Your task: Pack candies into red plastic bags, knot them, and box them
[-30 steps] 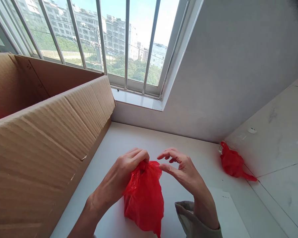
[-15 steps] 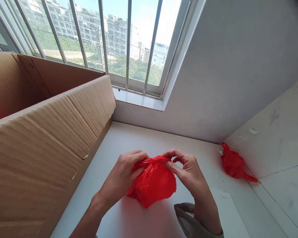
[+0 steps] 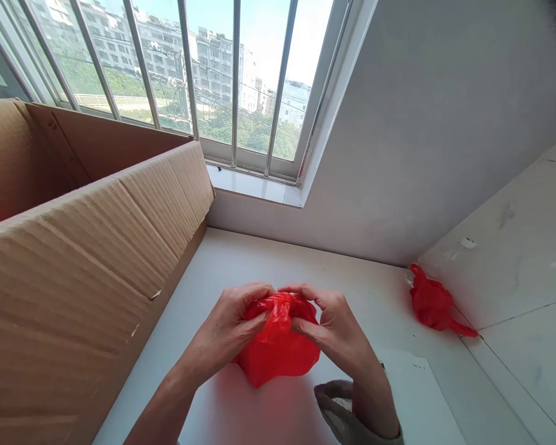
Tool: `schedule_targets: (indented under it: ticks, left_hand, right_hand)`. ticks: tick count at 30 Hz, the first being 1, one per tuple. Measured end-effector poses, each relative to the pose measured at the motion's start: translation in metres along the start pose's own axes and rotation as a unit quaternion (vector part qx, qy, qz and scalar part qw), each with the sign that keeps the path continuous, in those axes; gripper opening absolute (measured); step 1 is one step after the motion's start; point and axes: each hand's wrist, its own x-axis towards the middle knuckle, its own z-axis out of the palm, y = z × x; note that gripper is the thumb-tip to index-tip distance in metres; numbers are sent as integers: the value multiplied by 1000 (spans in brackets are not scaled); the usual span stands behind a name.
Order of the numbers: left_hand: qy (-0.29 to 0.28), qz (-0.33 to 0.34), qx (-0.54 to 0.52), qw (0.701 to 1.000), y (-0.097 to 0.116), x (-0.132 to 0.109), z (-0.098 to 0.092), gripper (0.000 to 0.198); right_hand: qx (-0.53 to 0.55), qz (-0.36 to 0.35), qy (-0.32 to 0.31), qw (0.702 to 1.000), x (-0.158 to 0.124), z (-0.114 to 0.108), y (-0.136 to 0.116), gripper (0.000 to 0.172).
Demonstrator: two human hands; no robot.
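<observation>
A red plastic bag (image 3: 278, 352) with something bundled inside rests on the white surface (image 3: 241, 259) in front of me. My left hand (image 3: 229, 324) pinches the bag's gathered top from the left. From the right, my right hand (image 3: 336, 327) closes its fingers on that same top, and the fingertips of both hands nearly meet above the bundle.
A large open cardboard box (image 3: 74, 247) fills the left side, its flap leaning toward me. A second red bag (image 3: 430, 303) lies at the right against the marble wall. A white sheet (image 3: 426, 395) lies at the lower right. A barred window (image 3: 213, 80) is behind.
The bag hung long from my left hand with my right hand open beside it. It has since been lowered and bunched up, and my right hand has closed on its top.
</observation>
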Motion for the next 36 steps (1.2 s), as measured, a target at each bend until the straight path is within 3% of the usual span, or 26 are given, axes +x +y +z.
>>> schedule_targets:
  ticks: [2, 5, 10, 15, 20, 23, 26, 29, 31, 33, 36]
  left_hand:
    - [-5, -12, 16, 1000, 0, 0, -1, 20]
    - [-16, -26, 21, 999, 1, 2, -1, 23]
    - [1, -39, -61, 997, 0, 3, -2, 39]
    - [61, -32, -202, 977, -3, 2, -9, 37]
    - [60, -34, -369, 927, 0, 4, 2, 31]
    - [94, -18, -401, 911, -2, 6, 12, 33]
    - [120, -47, -311, 941, -6, 5, 18, 30]
    - [3, -47, -148, 988, -5, -1, 18, 13]
    - [-77, -34, -69, 994, -1, -4, 17, 12]
    - [-84, -32, -71, 993, 3, -6, 17, 13]
    - [-40, -30, -144, 988, 5, -5, 20, 22]
  right_hand:
    - [12, 22, 6, 1000, 2, 1, -1, 18]
    - [53, 39, 51, 997, 4, -2, 2, 9]
    - [181, 57, 90, 978, 10, -4, 22, 16]
    - [272, 78, 157, 946, 14, -8, 39, 31]
    - [285, 61, 131, 948, 16, -2, 30, 34]
    - [293, 27, 145, 945, 14, 9, 20, 29]
    - [230, -25, 115, 966, 9, 19, 10, 23]
    - [55, -79, 87, 992, 5, 24, 0, 17]
    - [-48, -109, 94, 988, 3, 25, -4, 19]
    - [-110, -128, 92, 981, 3, 25, -6, 19]
    - [-167, -143, 74, 973, 2, 23, -7, 20]
